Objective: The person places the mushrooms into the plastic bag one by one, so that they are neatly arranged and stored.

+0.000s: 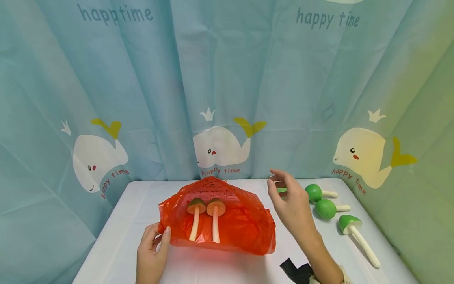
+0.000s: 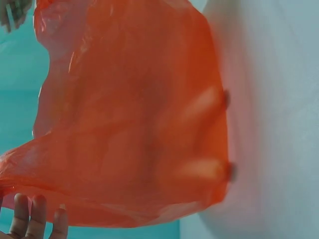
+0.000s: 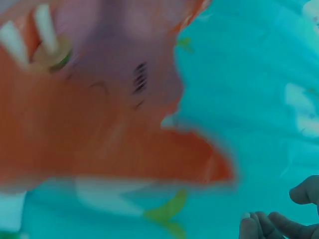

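Note:
My left hand [image 1: 152,248] pinches the left edge of a red plastic bag [image 1: 244,232], thumb in front and fingers behind. The bag's wide mouth faces me, and two toy mushrooms [image 1: 196,206] [image 1: 216,208] lie inside, stems toward me. In the left wrist view the bag [image 2: 124,124] shows from outside, with the fingers [image 2: 37,219] at its edge. My right hand [image 1: 292,205] is raised to the right of the bag, fingers parted from the thumb and holding nothing. Behind its fingers a bit of green [image 1: 281,190] shows, mostly hidden.
On the right side of the white table [image 1: 117,236] lie green-capped toy mushrooms [image 1: 313,193] [image 1: 325,209] [image 1: 349,224] with pale stems. A blue curtain [image 1: 227,79] with whale prints hangs behind the table. Near my right forearm is a black strap [image 1: 296,272].

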`<move>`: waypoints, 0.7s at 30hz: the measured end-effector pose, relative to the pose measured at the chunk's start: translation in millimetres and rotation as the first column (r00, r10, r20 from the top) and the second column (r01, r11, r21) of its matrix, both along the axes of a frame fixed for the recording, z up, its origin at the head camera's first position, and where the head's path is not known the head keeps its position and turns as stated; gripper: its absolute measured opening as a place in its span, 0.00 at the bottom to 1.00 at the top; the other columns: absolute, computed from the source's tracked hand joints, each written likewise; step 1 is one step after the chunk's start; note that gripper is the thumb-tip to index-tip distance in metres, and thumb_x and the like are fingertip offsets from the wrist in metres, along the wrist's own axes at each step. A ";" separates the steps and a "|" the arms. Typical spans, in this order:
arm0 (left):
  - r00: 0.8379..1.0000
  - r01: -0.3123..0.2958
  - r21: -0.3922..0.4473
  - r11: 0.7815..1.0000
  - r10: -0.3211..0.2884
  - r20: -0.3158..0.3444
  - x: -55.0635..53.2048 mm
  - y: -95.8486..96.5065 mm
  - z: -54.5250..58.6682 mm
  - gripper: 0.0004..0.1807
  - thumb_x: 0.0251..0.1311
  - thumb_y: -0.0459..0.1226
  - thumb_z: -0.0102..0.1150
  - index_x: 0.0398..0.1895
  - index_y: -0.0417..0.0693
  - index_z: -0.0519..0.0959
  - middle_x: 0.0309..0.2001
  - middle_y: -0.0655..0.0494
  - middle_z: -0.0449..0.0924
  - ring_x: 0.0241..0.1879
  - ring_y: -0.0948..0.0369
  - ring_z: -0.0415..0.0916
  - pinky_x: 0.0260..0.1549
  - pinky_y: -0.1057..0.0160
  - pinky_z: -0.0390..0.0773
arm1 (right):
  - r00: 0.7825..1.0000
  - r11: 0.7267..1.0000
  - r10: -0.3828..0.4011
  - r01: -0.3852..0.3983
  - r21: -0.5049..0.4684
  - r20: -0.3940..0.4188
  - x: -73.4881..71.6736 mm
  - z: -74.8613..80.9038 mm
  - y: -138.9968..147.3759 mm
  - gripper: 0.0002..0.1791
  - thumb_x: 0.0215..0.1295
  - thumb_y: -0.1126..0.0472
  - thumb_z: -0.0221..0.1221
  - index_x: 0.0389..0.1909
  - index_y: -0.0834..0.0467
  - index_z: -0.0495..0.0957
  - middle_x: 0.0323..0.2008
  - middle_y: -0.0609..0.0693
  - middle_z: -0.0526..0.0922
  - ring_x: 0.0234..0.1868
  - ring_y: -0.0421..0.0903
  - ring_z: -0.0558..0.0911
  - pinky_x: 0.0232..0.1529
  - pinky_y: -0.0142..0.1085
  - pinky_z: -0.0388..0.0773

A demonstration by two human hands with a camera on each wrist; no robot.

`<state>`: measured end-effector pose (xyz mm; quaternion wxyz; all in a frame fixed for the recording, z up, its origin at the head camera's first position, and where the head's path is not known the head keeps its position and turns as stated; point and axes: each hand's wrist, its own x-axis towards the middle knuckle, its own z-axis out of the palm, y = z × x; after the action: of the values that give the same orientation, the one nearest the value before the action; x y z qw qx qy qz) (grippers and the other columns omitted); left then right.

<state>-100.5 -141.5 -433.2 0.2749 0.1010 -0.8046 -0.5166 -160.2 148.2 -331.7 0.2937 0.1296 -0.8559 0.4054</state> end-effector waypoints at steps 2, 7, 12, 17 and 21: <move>1.000 0.009 -0.004 1.000 -0.009 0.000 0.1 0.8 -0.8 0.10 0.64 0.33 0.55 0.41 0.32 0.78 0.42 0.50 0.74 0.41 0.66 0.70 0.41 0.80 0.70 | 0.999 0.999 -0.039 0.038 0.032 0.016 -4.7 -6.6 14.2 0.15 0.65 0.63 0.57 0.52 0.61 0.75 0.39 0.50 0.80 0.38 0.44 0.80 0.34 0.39 0.80; 1.000 0.019 -0.009 1.000 -0.019 0.005 -0.1 2.7 -2.9 0.09 0.63 0.33 0.56 0.41 0.33 0.79 0.42 0.52 0.74 0.41 0.67 0.70 0.41 0.76 0.73 | 0.990 0.990 -0.121 0.116 0.083 0.066 -12.1 -27.1 47.5 0.16 0.65 0.64 0.56 0.52 0.64 0.74 0.39 0.54 0.80 0.38 0.48 0.81 0.34 0.42 0.79; 0.999 0.043 0.015 0.999 -0.043 -0.023 0.6 4.4 -5.2 0.08 0.62 0.32 0.58 0.40 0.34 0.80 0.43 0.52 0.74 0.41 0.68 0.70 0.38 0.80 0.71 | 0.975 0.975 -0.193 0.179 0.127 0.105 -14.8 -45.8 77.6 0.16 0.66 0.63 0.55 0.51 0.66 0.73 0.38 0.58 0.80 0.37 0.53 0.81 0.35 0.47 0.78; 0.992 0.077 0.053 0.996 -0.072 -0.106 3.1 8.8 -6.8 0.03 0.58 0.26 0.60 0.34 0.33 0.80 0.40 0.54 0.73 0.39 0.68 0.71 0.36 0.78 0.74 | 0.958 0.954 -0.265 0.244 0.172 0.106 -16.3 -60.9 105.9 0.17 0.64 0.64 0.56 0.50 0.70 0.73 0.37 0.63 0.80 0.36 0.58 0.81 0.34 0.50 0.77; 0.985 0.107 0.077 0.991 -0.096 -0.140 5.6 13.3 -7.1 0.02 0.55 0.23 0.60 0.32 0.30 0.79 0.39 0.53 0.73 0.39 0.67 0.72 0.36 0.77 0.75 | 0.943 0.938 -0.300 0.263 0.226 0.147 -15.0 -73.9 134.8 0.17 0.63 0.63 0.55 0.48 0.73 0.72 0.36 0.65 0.79 0.36 0.60 0.80 0.34 0.53 0.75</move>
<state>-94.9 -128.2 -440.3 0.2979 0.0359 -0.7654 -0.5693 -175.2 283.0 -405.6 0.2560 -0.0024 -0.9253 0.2796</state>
